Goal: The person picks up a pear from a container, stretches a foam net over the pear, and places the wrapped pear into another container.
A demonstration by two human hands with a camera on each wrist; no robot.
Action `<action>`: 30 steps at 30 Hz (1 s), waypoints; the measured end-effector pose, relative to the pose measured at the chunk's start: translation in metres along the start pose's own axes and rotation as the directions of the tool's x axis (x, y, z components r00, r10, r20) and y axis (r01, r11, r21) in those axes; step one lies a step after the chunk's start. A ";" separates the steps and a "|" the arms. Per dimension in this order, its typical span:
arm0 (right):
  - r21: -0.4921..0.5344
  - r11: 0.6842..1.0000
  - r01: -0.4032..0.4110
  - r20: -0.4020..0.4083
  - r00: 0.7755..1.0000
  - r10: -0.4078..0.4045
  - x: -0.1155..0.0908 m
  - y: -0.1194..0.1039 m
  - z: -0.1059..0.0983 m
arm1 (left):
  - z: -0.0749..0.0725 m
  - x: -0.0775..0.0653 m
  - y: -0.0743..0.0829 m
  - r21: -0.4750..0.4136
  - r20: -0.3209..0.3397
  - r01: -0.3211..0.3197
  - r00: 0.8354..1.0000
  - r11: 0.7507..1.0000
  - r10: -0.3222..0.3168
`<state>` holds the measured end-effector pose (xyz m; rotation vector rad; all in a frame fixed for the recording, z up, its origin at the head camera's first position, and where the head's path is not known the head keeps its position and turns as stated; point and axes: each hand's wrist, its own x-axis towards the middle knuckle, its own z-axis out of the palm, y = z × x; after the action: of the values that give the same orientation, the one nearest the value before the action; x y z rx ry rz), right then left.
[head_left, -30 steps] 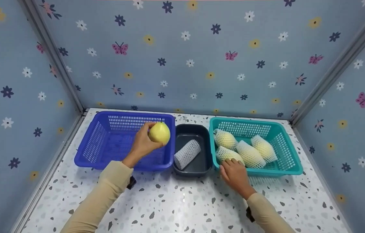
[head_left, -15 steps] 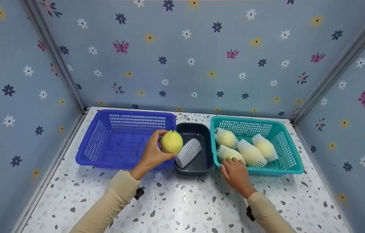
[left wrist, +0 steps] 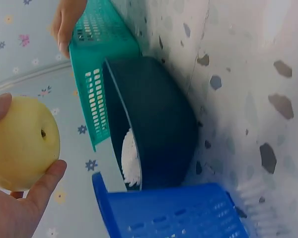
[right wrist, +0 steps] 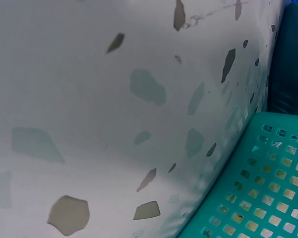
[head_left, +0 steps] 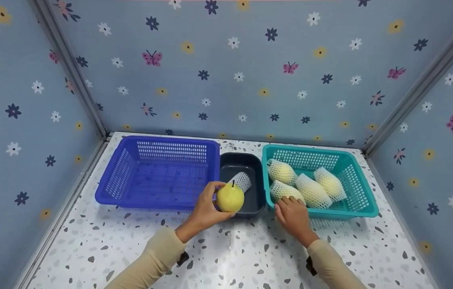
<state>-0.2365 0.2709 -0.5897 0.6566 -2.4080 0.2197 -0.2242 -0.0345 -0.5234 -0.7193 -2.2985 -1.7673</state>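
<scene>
My left hand (head_left: 207, 208) holds a yellow pear (head_left: 230, 197) between thumb and fingers, its dark stem pointing up. In the head view the pear overlaps the near part of a dark grey tub (head_left: 255, 200), partly covering a white foam net sleeve (head_left: 243, 181) that lies inside. The left wrist view shows the pear (left wrist: 27, 141) from its underside, thumb and fingertips around it. My right hand (head_left: 293, 218) rests at the near rim of a teal basket (head_left: 364, 206), fingertips over a net-wrapped pear (head_left: 286, 192). No hand shows in the right wrist view.
The teal basket holds several pears in white foam nets, including one (head_left: 313, 192) in the middle. Left of the tub stands a blue-purple basket (head_left: 158, 202) with nothing in it. Flower-patterned panels (head_left: 234, 72) enclose the speckled table (head_left: 246, 253) at the back and sides.
My left hand has carried the pear rightward and nearer to me, from over the blue-purple basket to in front of the grey tub. The right hand has stayed at the teal basket.
</scene>
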 end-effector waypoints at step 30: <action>0.421 0.889 -0.181 0.008 0.981 0.196 0.011 -0.009 -0.015 | 0.014 -0.013 0.005 0.029 0.025 -0.021 0.999 0.999 0.020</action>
<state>-0.2315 0.2631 -0.5706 0.5937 -2.4070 0.8450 -0.2087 -0.0239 -0.5285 -0.7613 -2.3189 -1.7218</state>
